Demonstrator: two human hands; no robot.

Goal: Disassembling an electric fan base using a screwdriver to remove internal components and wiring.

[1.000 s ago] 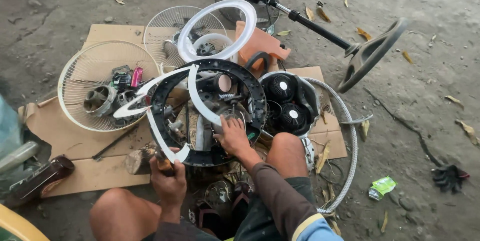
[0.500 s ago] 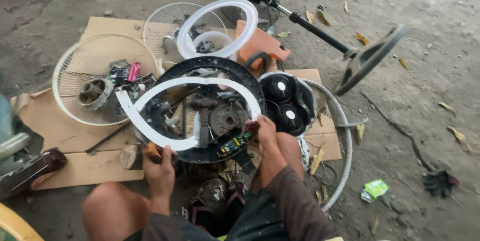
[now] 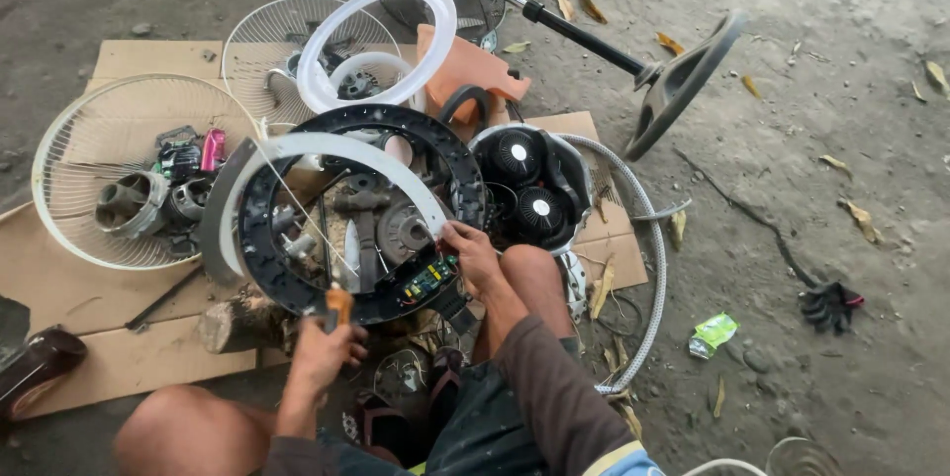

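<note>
Hands work low in the middle of the head view, over a black ring-shaped housing [image 3: 297, 288] that lies tilted on flattened cardboard [image 3: 119, 288] spread on the ground. Left hand [image 3: 322, 352], at lower centre-left, has its grip closed around an orange-handled tool [image 3: 339, 305] whose tip points up at the ring's lower rim. Right hand [image 3: 473, 256], just right of centre, rests its fingertips on the inner edge of the ring beside a small green circuit board [image 3: 427, 278]; its grip is narrow, and whether it pinches anything cannot be told. A white curved band [image 3: 327, 154] arcs across the upper part of the black ring, touching it. Left of the frame, a white wire fan guard [image 3: 74, 229] lies flat with grey motor parts [image 3: 134, 204] and a pink piece [image 3: 212, 149] on it. Upper centre holds a second wire guard [image 3: 257, 41], a white ring [image 3: 381, 6] leaning over it, and an orange plastic piece [image 3: 465, 65]. Just right of the black ring sits a dark unit with two round discs [image 3: 524, 184]. A black fan stand with round base [image 3: 683, 85] lies at upper right, and a green wrapper [image 3: 712, 333] lies on the ground at lower right.
</note>
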